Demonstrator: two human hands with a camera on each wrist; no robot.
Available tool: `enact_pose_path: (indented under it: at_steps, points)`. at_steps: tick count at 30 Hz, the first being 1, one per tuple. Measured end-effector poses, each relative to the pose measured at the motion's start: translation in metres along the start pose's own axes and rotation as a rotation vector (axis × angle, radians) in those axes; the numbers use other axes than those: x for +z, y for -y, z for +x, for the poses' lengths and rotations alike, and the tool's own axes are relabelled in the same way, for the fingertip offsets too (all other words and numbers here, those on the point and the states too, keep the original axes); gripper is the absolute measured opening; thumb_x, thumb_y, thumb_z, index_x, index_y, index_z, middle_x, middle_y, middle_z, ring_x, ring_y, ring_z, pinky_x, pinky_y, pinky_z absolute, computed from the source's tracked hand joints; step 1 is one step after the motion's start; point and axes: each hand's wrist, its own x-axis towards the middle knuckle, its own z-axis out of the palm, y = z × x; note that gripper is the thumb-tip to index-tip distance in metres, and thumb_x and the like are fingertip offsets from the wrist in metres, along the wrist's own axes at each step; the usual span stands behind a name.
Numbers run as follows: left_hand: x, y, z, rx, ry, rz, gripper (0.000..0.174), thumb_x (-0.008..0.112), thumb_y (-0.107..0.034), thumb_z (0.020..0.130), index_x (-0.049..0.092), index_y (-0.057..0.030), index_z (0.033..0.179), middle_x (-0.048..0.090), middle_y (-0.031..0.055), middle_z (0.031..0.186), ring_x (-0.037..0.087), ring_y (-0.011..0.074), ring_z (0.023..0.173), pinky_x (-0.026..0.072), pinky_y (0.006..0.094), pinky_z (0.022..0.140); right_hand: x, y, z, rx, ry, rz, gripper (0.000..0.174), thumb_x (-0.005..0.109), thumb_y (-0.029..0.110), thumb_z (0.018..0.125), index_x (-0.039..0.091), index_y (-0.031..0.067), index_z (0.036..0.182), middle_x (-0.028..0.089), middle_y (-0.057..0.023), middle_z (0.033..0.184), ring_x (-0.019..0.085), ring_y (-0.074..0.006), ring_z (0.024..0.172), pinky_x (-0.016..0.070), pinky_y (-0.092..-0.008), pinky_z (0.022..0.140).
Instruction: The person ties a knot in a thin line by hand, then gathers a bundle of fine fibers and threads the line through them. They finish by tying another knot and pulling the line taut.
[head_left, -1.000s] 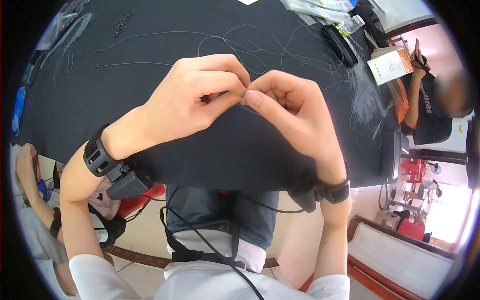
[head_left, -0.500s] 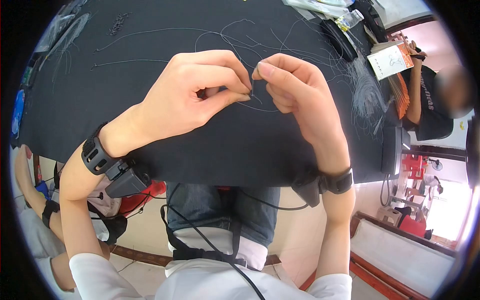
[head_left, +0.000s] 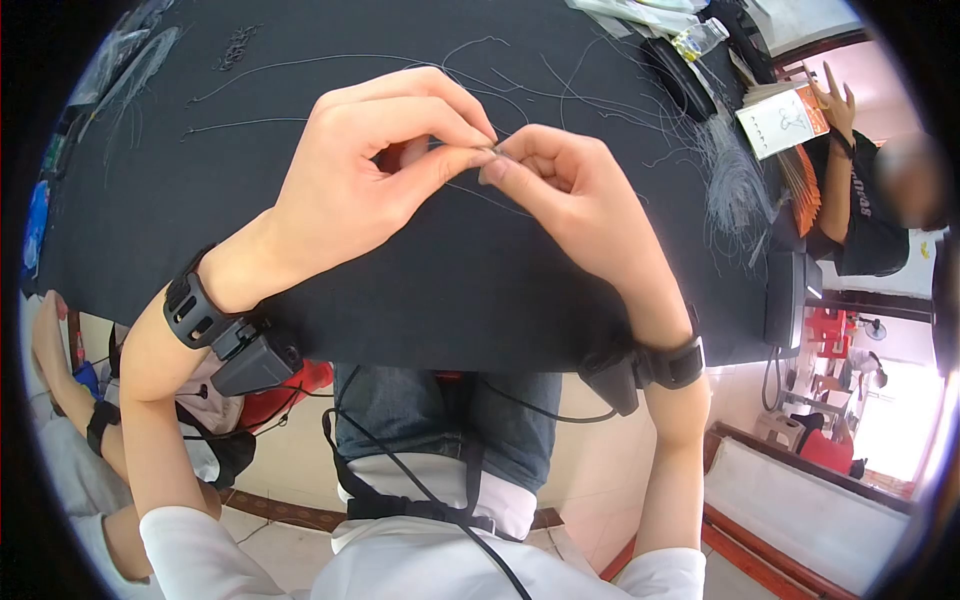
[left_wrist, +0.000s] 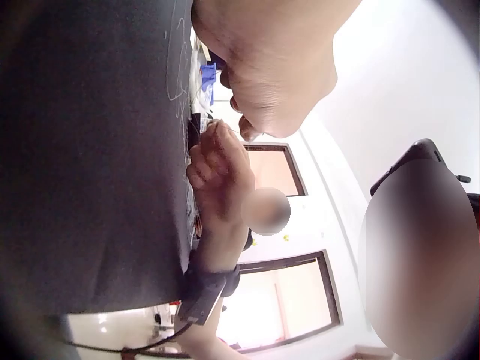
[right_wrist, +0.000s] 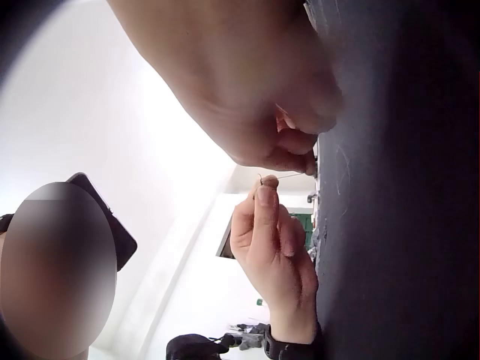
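Observation:
My left hand (head_left: 365, 165) is above the black table, its thumb and index fingertip pinching a thin grey line (right_wrist: 292, 175). Facing it, with fingertips almost meeting, my right hand (head_left: 590, 195) pinches the same line between thumb and index finger, its other fingers curled in. In the right wrist view the line spans the short gap between the two hands, and a tiny curved end (right_wrist: 260, 178) sticks up at the left fingertips. One stretch of line trails below the fingers in the head view. The fingertips hide the spot where the line is worked.
Loose grey lines (head_left: 300, 62) lie across the far table, with a tangled bundle of line (head_left: 737, 190) at right. A small dark pile (head_left: 238, 48) lies far left. Rightward are a bottle (head_left: 700, 40), a black case (head_left: 680, 80), a booklet (head_left: 780, 130) and another person (head_left: 860, 200).
My hands were together, parted half a second ago as the right hand drew up and away, and now meet again fingertip to fingertip, slightly farther from the body.

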Motion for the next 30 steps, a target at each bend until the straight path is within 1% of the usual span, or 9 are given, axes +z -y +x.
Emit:
enact_pose_path:
  at_steps: [5, 11, 17, 20, 23, 24, 25, 27, 30]
  points:
    - [0.001, 0.002, 0.0, -0.037, -0.026, 0.068, 0.006, 0.062, 0.0, 0.078, 0.063, -0.0008, 0.084, 0.06, 0.0042, 0.089, 0.049, 0.0038, 0.057, 0.0364, 0.0164, 0.049, -0.003, 0.018, -0.008, -0.037, 0.125, -0.085, 0.018, 0.06, 0.014, 0.081, 0.059, -0.0029, 0.078, 0.046, -0.0014, 0.053, 0.039, -0.007, 0.048, 0.0321, -0.0231, 0.045]
    - [0.003, 0.006, 0.001, 0.125, 0.039, 0.132, 0.006, 0.063, 0.002, 0.074, 0.06, 0.0003, 0.079, 0.059, 0.0076, 0.086, 0.055, 0.012, 0.062, 0.0426, 0.0213, 0.052, -0.007, 0.02, -0.011, -0.132, 0.067, 0.131, 0.017, 0.06, 0.016, 0.084, 0.059, -0.0013, 0.082, 0.045, 0.0025, 0.055, 0.037, -0.0023, 0.05, 0.0289, -0.0192, 0.045]
    - [0.004, 0.004, 0.003, 0.175, 0.094, 0.071, 0.006, 0.064, 0.001, 0.073, 0.058, 0.001, 0.074, 0.058, 0.0082, 0.083, 0.054, 0.0134, 0.061, 0.0413, 0.023, 0.051, -0.012, 0.022, -0.008, -0.095, 0.125, 0.304, 0.021, 0.058, 0.019, 0.086, 0.06, -0.0016, 0.087, 0.048, 0.0054, 0.062, 0.039, 0.0004, 0.055, 0.0288, -0.0168, 0.047]
    - [0.005, 0.0, 0.003, 0.106, 0.072, 0.039, 0.006, 0.064, 0.002, 0.072, 0.058, -0.0006, 0.072, 0.059, 0.0059, 0.077, 0.056, 0.0168, 0.058, 0.0427, 0.0238, 0.049, -0.014, 0.028, -0.009, -0.037, 0.157, 0.31, 0.021, 0.059, 0.019, 0.086, 0.061, -0.0017, 0.088, 0.049, 0.0049, 0.063, 0.04, 0.0003, 0.056, 0.0286, -0.0168, 0.047]
    - [0.006, -0.001, 0.001, 0.076, 0.061, 0.027, 0.006, 0.064, 0.001, 0.072, 0.059, -0.0011, 0.071, 0.059, 0.0049, 0.077, 0.051, 0.0148, 0.054, 0.0397, 0.0236, 0.047, -0.01, 0.027, -0.008, -0.054, 0.181, 0.283, 0.022, 0.06, 0.02, 0.086, 0.062, -0.0018, 0.089, 0.051, 0.0044, 0.064, 0.04, 0.0004, 0.056, 0.0285, -0.0166, 0.047]
    - [0.004, 0.002, 0.0, 0.109, 0.109, 0.031, 0.007, 0.064, 0.0, 0.075, 0.058, 0.0033, 0.078, 0.056, 0.0077, 0.081, 0.05, 0.0123, 0.057, 0.0384, 0.0217, 0.05, -0.012, 0.029, -0.007, -0.041, 0.192, 0.287, 0.022, 0.06, 0.02, 0.086, 0.062, -0.0017, 0.09, 0.052, 0.0042, 0.065, 0.041, 0.0004, 0.056, 0.0287, -0.0164, 0.047]
    - [0.005, 0.002, -0.001, 0.103, 0.108, 0.025, 0.007, 0.064, -0.001, 0.076, 0.059, 0.0033, 0.078, 0.056, 0.0077, 0.081, 0.05, 0.0123, 0.057, 0.0383, 0.0216, 0.05, -0.012, 0.03, -0.007, -0.029, 0.2, 0.291, 0.022, 0.06, 0.02, 0.085, 0.062, -0.0017, 0.09, 0.052, 0.004, 0.065, 0.042, 0.0005, 0.057, 0.029, -0.0163, 0.047]
    - [0.005, 0.002, -0.002, 0.097, 0.106, 0.014, 0.007, 0.064, -0.001, 0.076, 0.059, 0.0032, 0.078, 0.056, 0.0076, 0.081, 0.05, 0.0123, 0.057, 0.0382, 0.0215, 0.05, -0.006, 0.026, -0.005, -0.043, 0.148, 0.317, 0.02, 0.057, 0.019, 0.086, 0.062, -0.0003, 0.088, 0.048, 0.0056, 0.062, 0.033, 0.0002, 0.051, 0.0217, -0.0177, 0.045]
    - [0.004, 0.002, -0.002, 0.099, 0.135, 0.018, 0.006, 0.064, -0.001, 0.076, 0.06, 0.0026, 0.079, 0.056, 0.0079, 0.08, 0.051, 0.0118, 0.058, 0.038, 0.0217, 0.049, -0.006, 0.024, -0.003, -0.002, 0.093, 0.328, 0.021, 0.055, 0.02, 0.086, 0.061, -0.0001, 0.087, 0.043, 0.0068, 0.057, 0.027, -0.0002, 0.047, 0.0171, -0.019, 0.044]
